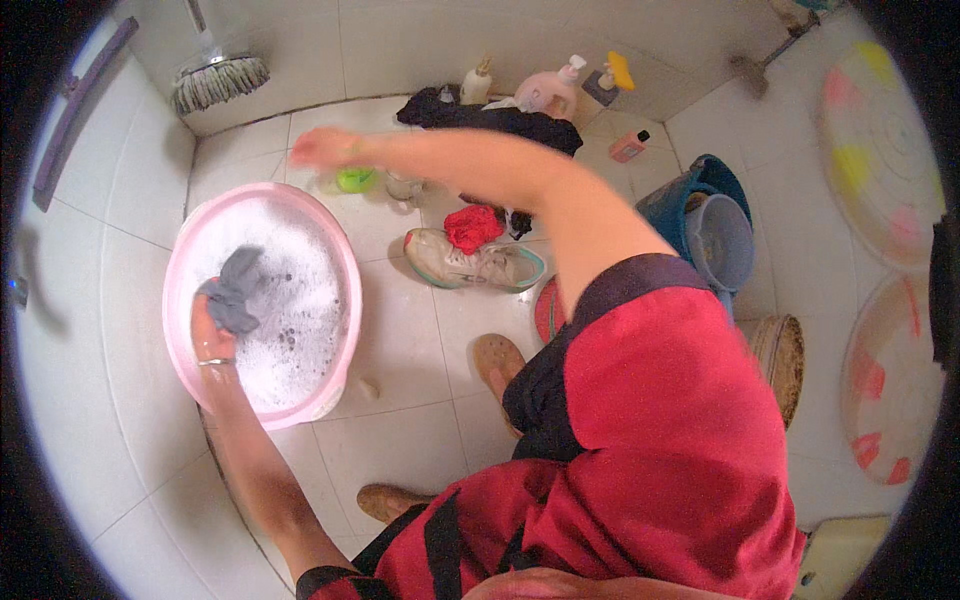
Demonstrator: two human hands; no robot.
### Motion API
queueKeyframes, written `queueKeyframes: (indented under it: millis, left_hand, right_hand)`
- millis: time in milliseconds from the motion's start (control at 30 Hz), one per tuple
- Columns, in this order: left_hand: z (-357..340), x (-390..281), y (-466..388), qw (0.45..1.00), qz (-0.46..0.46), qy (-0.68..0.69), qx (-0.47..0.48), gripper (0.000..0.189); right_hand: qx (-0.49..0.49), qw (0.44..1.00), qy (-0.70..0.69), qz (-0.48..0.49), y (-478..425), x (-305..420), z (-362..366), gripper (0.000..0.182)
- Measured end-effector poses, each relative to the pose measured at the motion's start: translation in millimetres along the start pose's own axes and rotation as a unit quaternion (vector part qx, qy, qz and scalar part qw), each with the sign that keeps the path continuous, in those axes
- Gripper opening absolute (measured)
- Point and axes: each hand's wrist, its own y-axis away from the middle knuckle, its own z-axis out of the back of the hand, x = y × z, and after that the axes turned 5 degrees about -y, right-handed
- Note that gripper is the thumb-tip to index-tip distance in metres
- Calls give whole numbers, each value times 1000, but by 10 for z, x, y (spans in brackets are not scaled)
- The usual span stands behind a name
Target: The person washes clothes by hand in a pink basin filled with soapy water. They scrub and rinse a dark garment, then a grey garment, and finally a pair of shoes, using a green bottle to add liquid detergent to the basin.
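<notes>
A pink plastic basin (351, 300) full of foamy water stands on the tiled floor at the left. My left hand (213, 330) is inside it, gripping a wet grey cloth (238, 289) above the suds. A silvery band circles that wrist. My right arm stretches across the upper middle, and my right hand (322, 148) is beyond the basin's far rim, blurred. Just below its wrist appears a bright green object (355, 179), partly covered. Beside that is a small clear container (403, 189). How the right fingers are held cannot be made out.
A pale sneaker (439, 259) lies under a red cloth (474, 229). Dark clothing (487, 124) and a pink pump bottle (547, 94) line the back wall. Blue buckets (720, 240) stand at the right. A mop (220, 81) hangs at the upper left.
</notes>
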Motion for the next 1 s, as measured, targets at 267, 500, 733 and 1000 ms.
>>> queueKeyframes:
  millis: [267,500,733,1000]
  left_hand:
    - [1,633,-236,993,94,51,39,30]
    - [-237,562,-151,990,137,21,-12,24]
    - [-548,959,-457,984,163,-77,-11,22]
    - [-550,780,-416,990,138,1,3,16]
  right_hand:
    - [-347,771,-350,-403,1876,-1425,2445,24]
    - [-497,561,-568,-339,2256,-1712,2866,31]
    - [-494,561,-575,-333,3131,-2659,3528,24]
    - [-560,497,-566,-344,2218,-2161,2790,20]
